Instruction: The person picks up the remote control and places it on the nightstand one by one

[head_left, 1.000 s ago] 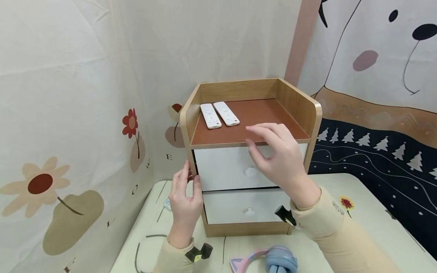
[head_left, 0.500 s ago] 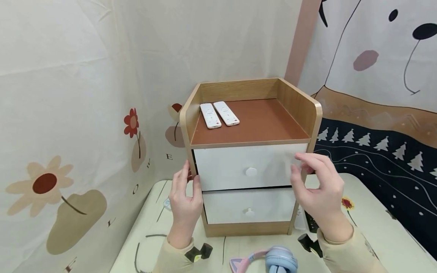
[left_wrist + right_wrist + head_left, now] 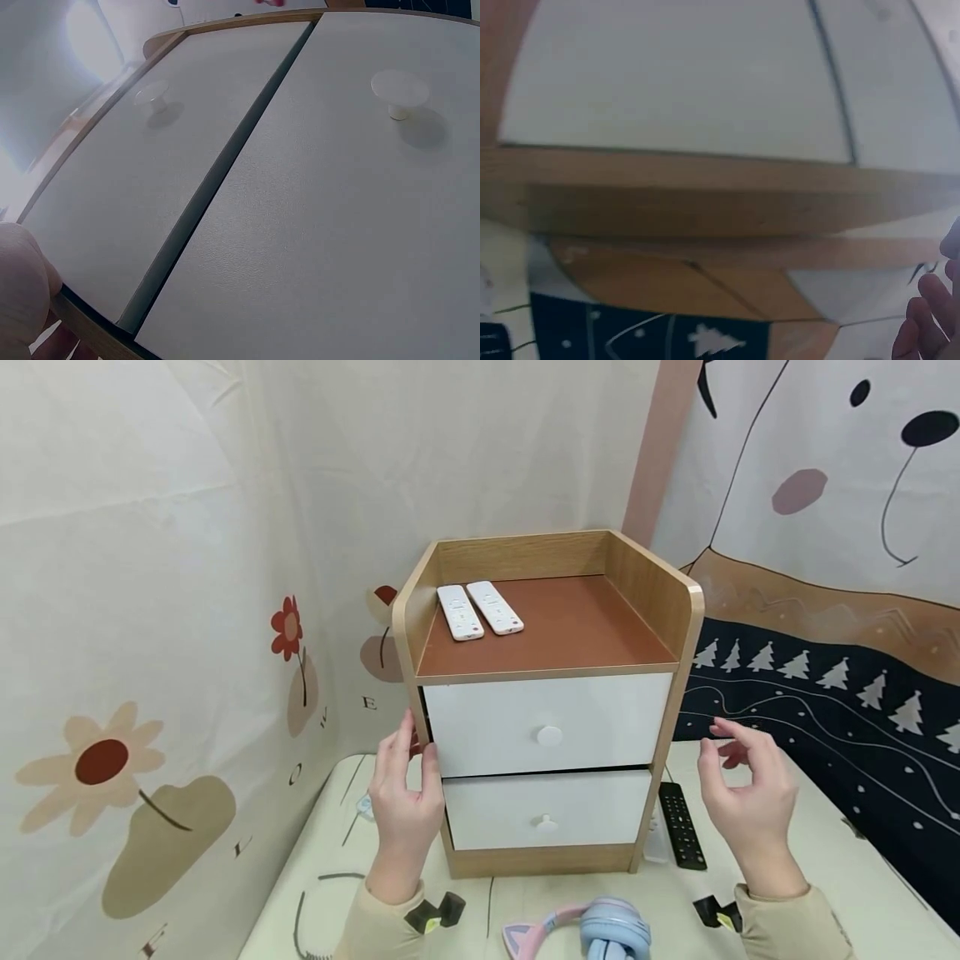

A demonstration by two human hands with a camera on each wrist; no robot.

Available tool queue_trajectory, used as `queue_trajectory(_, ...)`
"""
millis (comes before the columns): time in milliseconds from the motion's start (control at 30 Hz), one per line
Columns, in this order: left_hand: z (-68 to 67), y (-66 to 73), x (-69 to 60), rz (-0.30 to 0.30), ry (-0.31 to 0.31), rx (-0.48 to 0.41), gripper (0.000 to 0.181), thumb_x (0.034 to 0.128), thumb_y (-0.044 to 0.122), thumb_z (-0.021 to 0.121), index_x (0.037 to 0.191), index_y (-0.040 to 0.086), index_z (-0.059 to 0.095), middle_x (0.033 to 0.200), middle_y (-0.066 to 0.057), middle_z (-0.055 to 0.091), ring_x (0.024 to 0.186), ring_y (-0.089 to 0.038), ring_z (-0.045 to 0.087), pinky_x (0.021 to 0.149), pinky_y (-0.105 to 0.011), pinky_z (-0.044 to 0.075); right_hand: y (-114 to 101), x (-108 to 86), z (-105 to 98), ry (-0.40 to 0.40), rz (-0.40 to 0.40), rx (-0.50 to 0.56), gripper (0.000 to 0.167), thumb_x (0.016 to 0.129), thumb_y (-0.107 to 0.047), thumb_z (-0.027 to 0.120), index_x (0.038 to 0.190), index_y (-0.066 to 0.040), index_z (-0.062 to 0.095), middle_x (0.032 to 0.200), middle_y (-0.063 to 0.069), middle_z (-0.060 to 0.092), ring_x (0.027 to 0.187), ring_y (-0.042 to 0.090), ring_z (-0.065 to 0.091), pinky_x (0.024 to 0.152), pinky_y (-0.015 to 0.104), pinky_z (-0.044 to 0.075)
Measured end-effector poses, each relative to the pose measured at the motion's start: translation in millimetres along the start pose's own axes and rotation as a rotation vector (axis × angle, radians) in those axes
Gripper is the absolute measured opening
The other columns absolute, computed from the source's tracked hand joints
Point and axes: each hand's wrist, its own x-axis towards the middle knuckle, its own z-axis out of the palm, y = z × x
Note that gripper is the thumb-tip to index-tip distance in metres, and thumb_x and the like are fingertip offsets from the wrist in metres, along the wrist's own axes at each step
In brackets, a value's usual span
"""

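Observation:
A small wooden cabinet (image 3: 543, 861) has two white drawers, an upper drawer (image 3: 480, 727) and a lower drawer (image 3: 495, 814), each with a round white knob. Both drawers look closed. At the cabinet's left side, my left hand (image 3: 408, 818) holds the edge, thumb at the front and fingers along the side panel. In the left wrist view, the thumb (image 3: 22, 285) lies by that edge, with fingers partly hidden beyond it. My right hand (image 3: 753, 802) is in the air right of the cabinet, fingers loosely bent and holding nothing.
Two white remotes, one (image 3: 461, 612) left of the other (image 3: 495, 607), lie on the brown top shelf (image 3: 585, 618). A black remote (image 3: 682, 827) and a pale object (image 3: 656, 841) lie right of the cabinet. Blue-pink headphones (image 3: 615, 927) lie in front. Printed cloth hangs behind.
My right hand has moved down and right, from before the upper drawer to beyond the cabinet's right side, uncovering the black remote. The left hand stays at the left edge.

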Motion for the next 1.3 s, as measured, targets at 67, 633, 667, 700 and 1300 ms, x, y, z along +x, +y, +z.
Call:
queue_trajectory(67, 0.2, -0.1, 0.4, 0.007, 0.003, 0.005, 0.053, 0.0984, -0.009, 0.069, 0.151, -0.007, 0.061, 0.119, -0.028, 0.071, 0.103, -0.037, 0.070, 0.101, -0.008, 0.051, 9.8, -10.2, -0.5, -0.032, 0.038, -0.032, 0.032, 0.095, 0.001, 0.071, 0.126, 0.009, 0.075, 0.111, 0.027, 0.077, 0.091, -0.018, 0.053, 0.083, 0.001, 0.041)
queue_trajectory(633, -0.4, 2.7, 1.5, -0.002, -0.017, 0.014, 0.054, 0.0996, -0.008, 0.069, 0.153, -0.006, 0.059, 0.118, -0.027, 0.070, 0.102, -0.036, 0.070, 0.099, -0.008, 0.051, 59.4, -77.2, 3.4, -0.178, 0.327, -0.200, 0.036, 0.098, -0.003, 0.070, 0.133, 0.002, 0.072, 0.115, 0.022, 0.076, 0.087, -0.022, 0.047, 0.075, -0.002, 0.040)
queue_trajectory(667, -0.7, 2.6, 1.5, 0.000, -0.017, 0.019, 0.055, 0.0995, -0.008, 0.069, 0.153, -0.006, 0.059, 0.118, -0.027, 0.070, 0.102, -0.036, 0.070, 0.099, -0.008, 0.051, 60.9, -80.4, 4.0, -0.183, 0.339, -0.206, 0.036, 0.098, -0.004, 0.070, 0.133, 0.002, 0.072, 0.115, 0.021, 0.076, 0.087, -0.023, 0.046, 0.075, -0.002, 0.040)
queue_trajectory(700, -0.8, 2.1, 1.5, 0.006, -0.014, 0.020, 0.055, 0.0991, -0.008, 0.069, 0.153, -0.006, 0.059, 0.118, -0.027, 0.070, 0.102, -0.036, 0.070, 0.098, -0.009, 0.052, 62.3, -83.3, 4.4, -0.189, 0.351, -0.210, 0.035, 0.098, -0.005, 0.071, 0.133, 0.002, 0.072, 0.115, 0.021, 0.076, 0.086, -0.023, 0.046, 0.074, -0.002, 0.040)
queue_trajectory(1300, -0.8, -0.5, 2.0, 0.077, 0.023, 0.037, 0.060, 0.0945, -0.012, 0.071, 0.153, -0.006, 0.060, 0.114, -0.024, 0.071, 0.099, -0.032, 0.071, 0.088, -0.022, 0.059, 84.2, -121.1, 7.2, -0.267, 0.558, -0.231, 0.036, 0.101, -0.011, 0.070, 0.136, -0.001, 0.071, 0.122, 0.020, 0.074, 0.086, -0.022, 0.046, 0.072, -0.001, 0.040)
